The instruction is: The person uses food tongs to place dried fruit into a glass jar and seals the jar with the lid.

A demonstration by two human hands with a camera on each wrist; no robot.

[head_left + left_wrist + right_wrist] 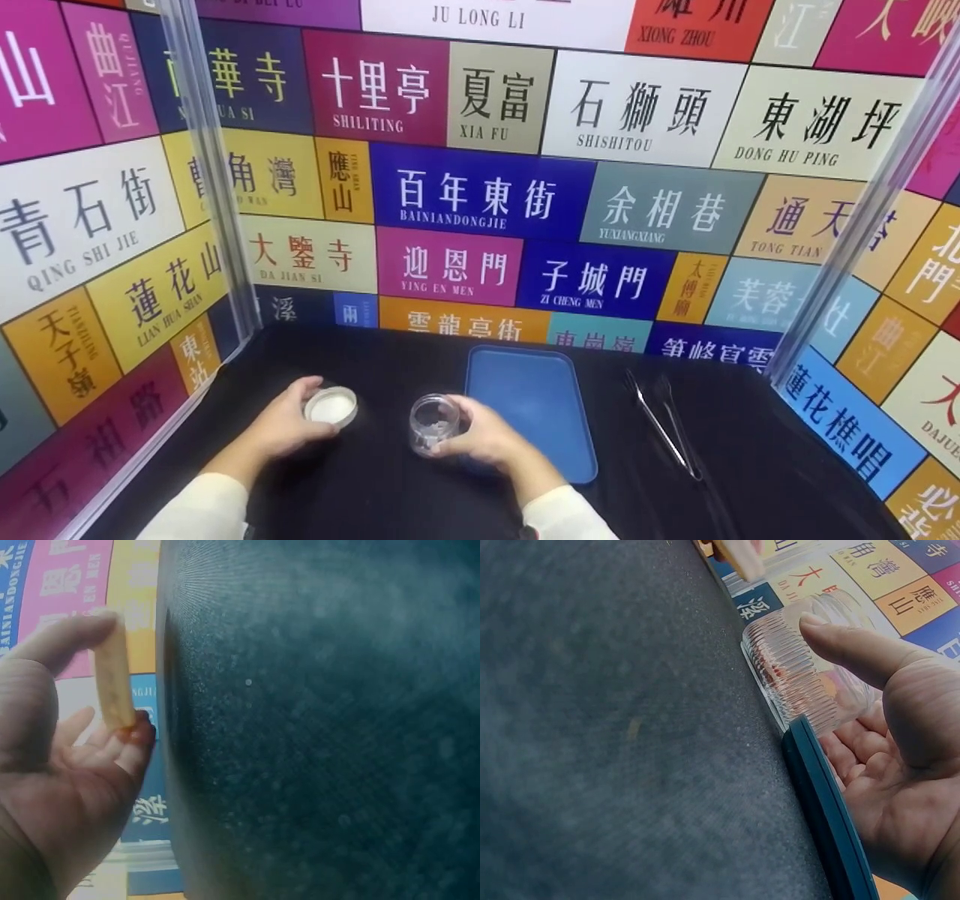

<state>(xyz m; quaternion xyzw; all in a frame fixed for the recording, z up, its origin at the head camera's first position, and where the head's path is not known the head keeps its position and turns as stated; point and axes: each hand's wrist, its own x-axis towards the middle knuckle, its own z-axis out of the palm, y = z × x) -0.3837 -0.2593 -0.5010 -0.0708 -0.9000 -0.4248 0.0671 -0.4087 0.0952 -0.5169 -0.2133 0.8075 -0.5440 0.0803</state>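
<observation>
My left hand (285, 422) pinches a round, pale lid (332, 406) by its rim, thumb on one side and fingers on the other. In the left wrist view the lid (114, 679) stands edge-on between thumb and fingers, above the dark cloth. My right hand (487, 439) grips a clear jar (433, 426) with its mouth uncovered. The right wrist view shows ribbed sides on the jar (799, 667), with its base right at the cloth. Something small and reddish shows through its wall. A gap lies between lid and jar.
A blue tray (532, 405) lies just right of the jar, partly behind my right hand. Farther right are metal tongs (667, 427). Black cloth (360, 495) covers the table. Clear upright posts (221, 172) and printed wall panels (480, 191) enclose the table's back and sides.
</observation>
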